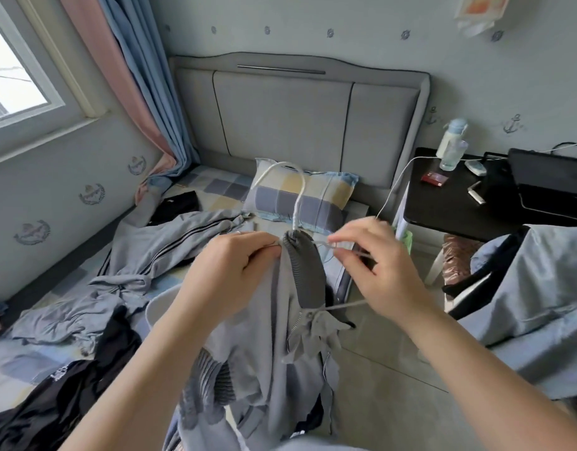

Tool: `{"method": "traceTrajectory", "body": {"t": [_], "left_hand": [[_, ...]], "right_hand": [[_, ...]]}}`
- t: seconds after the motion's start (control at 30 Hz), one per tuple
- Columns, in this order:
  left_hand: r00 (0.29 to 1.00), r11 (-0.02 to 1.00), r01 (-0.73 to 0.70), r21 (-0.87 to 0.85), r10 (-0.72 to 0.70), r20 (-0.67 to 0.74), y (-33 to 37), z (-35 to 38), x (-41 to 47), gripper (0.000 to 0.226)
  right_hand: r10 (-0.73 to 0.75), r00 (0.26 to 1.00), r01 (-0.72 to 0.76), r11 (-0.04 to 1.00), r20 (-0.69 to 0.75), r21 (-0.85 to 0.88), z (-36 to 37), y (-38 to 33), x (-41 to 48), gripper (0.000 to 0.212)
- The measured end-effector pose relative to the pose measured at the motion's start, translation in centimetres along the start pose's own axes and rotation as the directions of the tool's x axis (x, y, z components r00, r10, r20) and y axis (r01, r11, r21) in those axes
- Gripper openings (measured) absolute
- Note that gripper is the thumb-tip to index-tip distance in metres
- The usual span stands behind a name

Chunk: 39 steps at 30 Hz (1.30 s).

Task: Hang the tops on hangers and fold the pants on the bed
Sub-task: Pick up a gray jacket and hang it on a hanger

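A grey zip jacket [264, 349] with a dark ribbed collar hangs in front of me on a white hanger [298, 187], whose hook sticks up above the collar. My left hand [228, 271] grips the jacket's shoulder fabric just left of the collar. My right hand [381, 265] pinches a thin grey part of the hanger to the right of the collar. Grey pants with dark side stripes [157, 252] lie crumpled on the bed [215, 187]. Black clothes [53, 402] lie at the bed's near left.
A checked pillow [313, 196] leans at the grey headboard [297, 115]. A black side table [459, 203] at right carries a bottle [451, 144], a red box and a laptop. More grey and dark clothing [524, 288] is piled at far right. Tiled floor lies between.
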<state>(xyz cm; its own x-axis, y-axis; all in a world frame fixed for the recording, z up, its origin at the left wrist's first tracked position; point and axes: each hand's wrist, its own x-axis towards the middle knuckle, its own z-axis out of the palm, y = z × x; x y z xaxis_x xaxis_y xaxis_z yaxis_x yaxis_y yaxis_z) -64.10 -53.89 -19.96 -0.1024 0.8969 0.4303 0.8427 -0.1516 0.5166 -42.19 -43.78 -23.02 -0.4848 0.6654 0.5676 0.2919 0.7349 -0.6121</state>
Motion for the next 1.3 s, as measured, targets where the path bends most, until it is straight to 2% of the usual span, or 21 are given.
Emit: {"method": "traceTrajectory", "body": {"t": [0.07,0.1,0.13,0.17,0.23,0.27,0.33,0.4,0.43,0.47,0.53,0.57,0.63,0.7,0.77,0.83,0.9,1.0,1.1,1.2,1.3], "left_hand": [[0.992,0.996,0.078,-0.038,-0.082,-0.097,-0.2,0.2,-0.7,0.013],[0.982,0.991,0.115,-0.063,-0.123,-0.143,-0.3,0.3,-1.0,0.013],[0.971,0.985,0.143,-0.094,-0.158,-0.182,-0.3,0.4,-1.3,0.013],[0.96,0.979,0.162,-0.127,-0.187,-0.21,-0.2,0.5,-1.5,0.013],[0.946,0.967,0.179,-0.181,-0.22,-0.239,0.0,0.8,-1.8,0.014],[0.943,0.963,0.185,-0.195,-0.23,-0.239,0.1,1.0,-1.8,0.013],[0.938,0.953,0.223,-0.205,-0.267,-0.221,0.1,1.3,-1.8,0.016],[0.919,0.933,0.287,-0.216,-0.332,-0.215,-0.3,1.3,-1.7,0.02],[0.905,0.92,0.317,-0.229,-0.366,-0.217,-0.5,1.3,-1.6,0.019],[0.894,0.909,0.34,-0.243,-0.392,-0.217,-0.8,1.3,-1.6,0.018],[0.885,0.897,0.356,-0.262,-0.414,-0.213,-0.9,1.5,-1.7,0.015],[0.886,0.896,0.355,-0.266,-0.414,-0.209,-0.8,1.7,-1.7,0.014],[0.893,0.897,0.353,-0.266,-0.408,-0.191,-0.7,1.8,-1.8,0.013],[0.904,0.9,0.347,-0.265,-0.396,-0.159,-0.5,1.6,-1.9,0.013],[0.917,0.902,0.34,-0.267,-0.381,-0.119,-0.6,1.0,-2.3,0.015],[0.922,0.898,0.348,-0.27,-0.38,-0.074,-0.8,0.4,-2.9,0.016],[0.913,0.883,0.383,-0.271,-0.406,-0.032,-1.1,-0.2,-3.5,0.015],[0.894,0.868,0.44,-0.232,-0.447,0.024,-1.5,-1.2,-4.3,0.017],[0.894,0.878,0.448,-0.167,-0.442,0.07,-1.9,-1.9,-5.0,0.022],[0.897,0.893,0.441,-0.092,-0.435,0.079,-2.5,-2.0,-5.5,0.013],[0.91,0.916,0.401,-0.015,-0.396,0.124,-3.0,-1.1,-5.6,0.021]], "right_hand": [[-0.088,0.976,0.075,0.995,-0.2,-0.07,0.4,-0.1,-1.0,0.013],[-0.071,0.974,0.069,0.997,-0.216,-0.021,0.8,-0.3,-1.6,0.014],[-0.004,0.989,0.013,0.998,-0.148,0.061,1.4,-0.6,-2.1,0.017],[0.1,0.995,-0.098,0.987,-0.007,0.129,2.3,-0.9,-2.5,0.022],[0.253,0.92,-0.296,0.949,0.298,0.109,4.5,-0.7,-3.1,0.026],[0.244,0.91,-0.279,0.959,0.335,0.058,5.5,-0.4,-3.3,0.02],[0.163,0.952,-0.179,0.983,0.258,0.041,6.4,-0.2,-3.1,0.004],[0.141,0.972,-0.164,0.98,0.186,0.116,6.2,-0.2,-3.2,0.011],[0.175,0.964,-0.215,0.956,0.202,0.198,6.0,-0.5,-3.4,0.017],[0.21,0.942,-0.283,0.917,0.261,0.281,5.8,-0.7,-3.8,0.023],[0.244,0.85,-0.444,0.808,0.467,0.387,5.8,-0.6,-4.3,0.014],[0.246,0.783,-0.504,0.79,0.571,0.35,6.0,-0.2,-4.5,0.009],[0.274,0.658,-0.52,0.839,0.701,0.161,6.5,0.9,-4.8,0.022],[0.335,0.596,-0.491,0.871,0.73,0.0,6.7,1.8,-5.0,0.037],[0.379,0.574,-0.448,0.887,0.726,-0.109,6.7,3.3,-5.3,0.039],[0.396,0.589,-0.287,0.918,0.705,-0.275,6.4,5.5,-5.4,0.033],[0.417,0.633,-0.135,0.889,0.652,-0.437,5.6,7.4,-5.2,0.027],[0.459,0.661,-0.101,0.838,0.593,-0.536,3.6,8.6,-4.5,0.024],[0.411,0.724,-0.038,0.825,0.554,-0.563,1.9,9.1,-3.8,0.015],[0.378,0.789,-0.092,0.852,0.485,-0.515,0.4,8.9,-3.2,0.015],[0.33,0.846,-0.165,0.909,0.42,-0.381,-1.4,7.3,-1.7,0.015]]}}
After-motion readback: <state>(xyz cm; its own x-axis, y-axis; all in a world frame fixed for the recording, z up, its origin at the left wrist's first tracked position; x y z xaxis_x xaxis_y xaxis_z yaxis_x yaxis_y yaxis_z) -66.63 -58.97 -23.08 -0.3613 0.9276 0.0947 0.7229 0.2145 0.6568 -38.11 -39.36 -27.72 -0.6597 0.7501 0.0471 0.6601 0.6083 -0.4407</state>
